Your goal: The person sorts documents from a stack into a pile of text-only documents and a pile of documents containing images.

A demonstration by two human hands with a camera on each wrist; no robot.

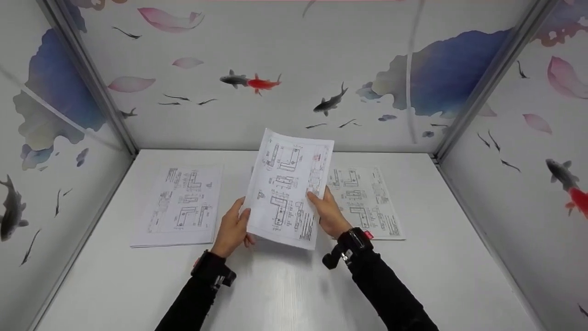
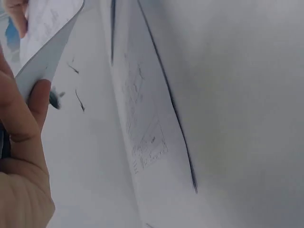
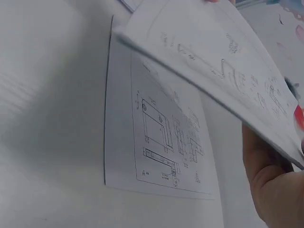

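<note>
White sheets with black technical drawings of L-shaped parts, a small stack of paper (image 1: 301, 170), are held tilted above the table. My left hand (image 1: 231, 231) grips the stack's lower left edge, thumb on the front. On the right edge my right hand (image 1: 331, 214) pinches it, thumb over the printed face and fingers behind. The left wrist view shows the left hand (image 2: 23, 142) at the stack's edge, fingers partly out of frame. Seen from the right wrist, the lifted paper (image 3: 213, 61) has a visible thickness, so several sheets seem to be together.
A left paper stack (image 1: 183, 207) with similar drawings lies flat on the white table (image 1: 275, 299). A right paper stack (image 1: 388, 216) lies partly behind the held sheets and right hand. White panels (image 1: 275, 115) printed with fish and petals enclose the table at the back and sides.
</note>
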